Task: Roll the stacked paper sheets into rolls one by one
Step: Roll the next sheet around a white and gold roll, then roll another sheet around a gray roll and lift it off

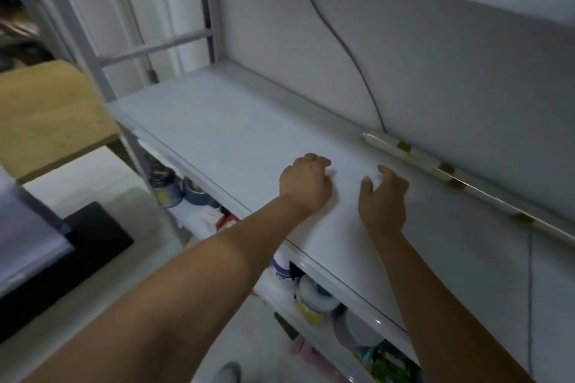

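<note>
White paper sheets [236,146] lie flat on a white shelf top [314,263], and their edges are hard to tell from the surface. My left hand [306,185] is on the paper with its fingers curled down at a small raised white edge. A little to the right, my right hand [384,199] has bent fingers and its thumb apart. A bit of the same raised paper edge shows between them. Both forearms reach in from the bottom of the view.
A light bar [413,155] taped with brown strips runs along the back wall, with a cable [339,40] hanging to it. Jars and containers [314,295] fill the shelf below. A wooden table [46,109] and a black object [84,246] are at left.
</note>
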